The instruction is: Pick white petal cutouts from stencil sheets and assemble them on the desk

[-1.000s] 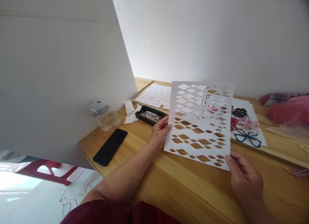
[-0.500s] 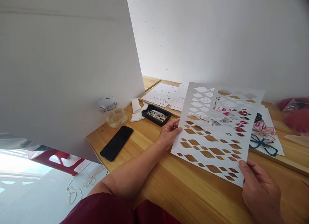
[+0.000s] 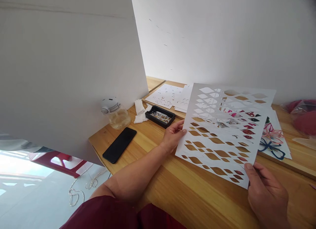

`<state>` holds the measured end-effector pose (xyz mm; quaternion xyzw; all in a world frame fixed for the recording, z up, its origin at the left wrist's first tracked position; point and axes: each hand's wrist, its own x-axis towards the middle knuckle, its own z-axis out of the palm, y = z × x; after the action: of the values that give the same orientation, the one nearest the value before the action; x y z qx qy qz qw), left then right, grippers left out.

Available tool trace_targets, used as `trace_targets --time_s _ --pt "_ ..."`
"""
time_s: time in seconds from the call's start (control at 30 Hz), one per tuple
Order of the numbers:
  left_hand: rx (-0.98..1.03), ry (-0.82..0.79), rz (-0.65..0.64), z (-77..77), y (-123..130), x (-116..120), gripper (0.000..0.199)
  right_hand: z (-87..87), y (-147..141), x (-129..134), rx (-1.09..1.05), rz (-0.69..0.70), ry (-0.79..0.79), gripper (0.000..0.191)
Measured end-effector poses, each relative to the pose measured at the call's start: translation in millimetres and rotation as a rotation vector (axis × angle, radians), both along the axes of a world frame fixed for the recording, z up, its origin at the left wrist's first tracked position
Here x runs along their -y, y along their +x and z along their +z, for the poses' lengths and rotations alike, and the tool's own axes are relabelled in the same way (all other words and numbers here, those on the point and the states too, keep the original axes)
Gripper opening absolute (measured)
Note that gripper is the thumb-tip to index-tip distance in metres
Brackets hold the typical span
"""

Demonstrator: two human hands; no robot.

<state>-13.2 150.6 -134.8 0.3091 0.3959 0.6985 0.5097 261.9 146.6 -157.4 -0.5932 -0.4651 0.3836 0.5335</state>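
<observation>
A white paper sheet point(image 3: 222, 110) full of leaf-shaped cut-outs is held tilted above the wooden table point(image 3: 158, 189). My left hand point(image 3: 173, 136) pinches its left edge, thumb on the front and fingers behind. At the lower right corner, my right hand point(image 3: 265, 189) grips the sheet with the thumb on top. Through the holes show the wood and some colourful pieces. Behind the sheet's right side, blue and pink flower shapes point(image 3: 273, 148) lie on white paper.
Left of the sheet lie a black phone point(image 3: 119, 145), a glass jar with a lid point(image 3: 118, 118), white tissues point(image 3: 140, 112) and a black tray of small beads point(image 3: 160, 117). Cut white papers point(image 3: 164, 94) lie behind. At the far right is a red bundle in plastic point(image 3: 304, 118).
The upper right part of the sheet has shifted slightly to the right. Both hands keep their hold, and the view has moved a little.
</observation>
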Motion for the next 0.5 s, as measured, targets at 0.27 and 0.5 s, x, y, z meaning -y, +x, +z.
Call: trace_targets --time_s 0.27,0.5 --pt "0.001 0.0 -0.026 -5.1 -1.4 -0.6 0.058 -5.5 -0.1 -1.8 -0.146 0.118 0.025 0.028" --pt "0.001 -0.023 0.008 1.3 1.6 2.2 0.054 2.6 -2.6 -0.8 -0.167 0.237 0.052 0.024"
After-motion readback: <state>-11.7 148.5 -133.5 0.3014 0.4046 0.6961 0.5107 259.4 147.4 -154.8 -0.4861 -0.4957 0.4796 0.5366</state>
